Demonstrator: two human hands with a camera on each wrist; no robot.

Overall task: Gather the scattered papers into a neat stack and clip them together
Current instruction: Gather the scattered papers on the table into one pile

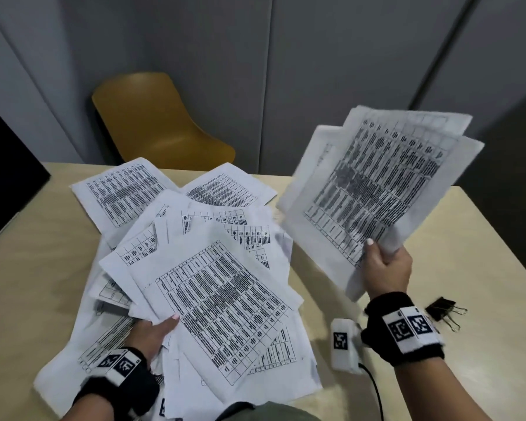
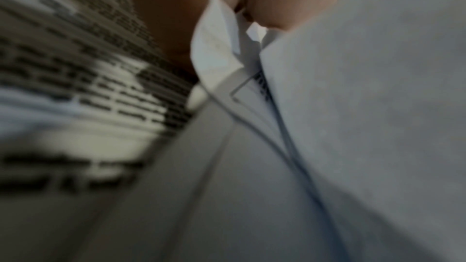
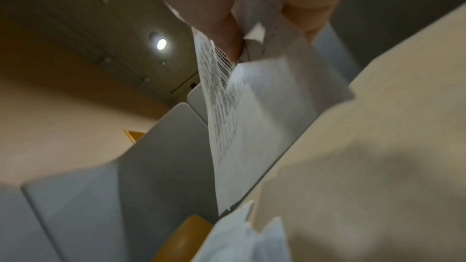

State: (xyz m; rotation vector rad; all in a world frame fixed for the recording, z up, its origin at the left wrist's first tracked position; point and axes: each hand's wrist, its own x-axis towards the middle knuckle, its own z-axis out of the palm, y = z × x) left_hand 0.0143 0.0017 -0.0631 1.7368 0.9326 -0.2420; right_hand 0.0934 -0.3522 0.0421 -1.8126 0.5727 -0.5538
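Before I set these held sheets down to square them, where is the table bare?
Bare table lies right of the paper pile, behind the binder clips. A strip at far left is free too. The middle is crowded.

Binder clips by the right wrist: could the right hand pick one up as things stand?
Probably not yet. The binder clips lie bare on the table beside that wrist, nothing covering them, but the right hand grips a fanned bunch of papers in the air.

head view looks down over the table (image 1: 468, 238); wrist views sit close against papers (image 2: 353, 107).
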